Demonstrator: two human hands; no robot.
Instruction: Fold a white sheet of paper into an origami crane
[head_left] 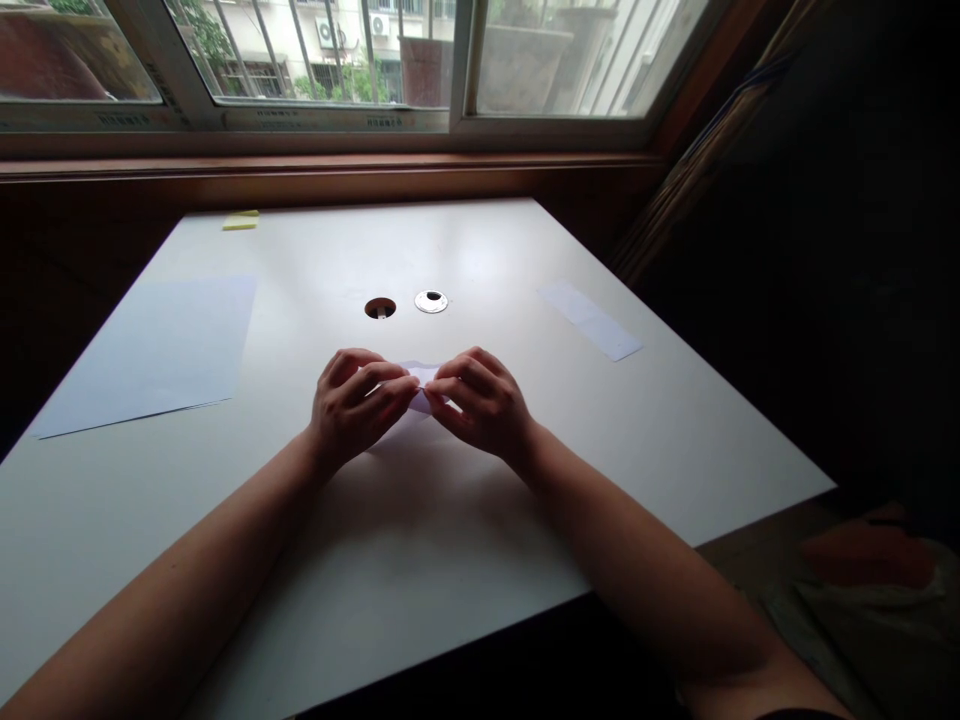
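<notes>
A small piece of pale purple paper (424,374) is between my two hands, over the middle of the white table. My left hand (361,400) pinches its left part, fingers bent and tips together. From the other side my right hand (484,398) grips it the same way, and the fingertips of both hands almost meet at the paper's near edge. Part of the paper shows behind and below the fingers; the fingers cover the rest, so its full shape cannot be made out.
Sheets of pale paper (161,350) lie on the left of the white table (480,560). On the right is a narrow paper strip (590,318). A round hole (380,308) and its metal cover (431,301) are beyond my hands. Yellow sticky notes (241,220) lie near the window.
</notes>
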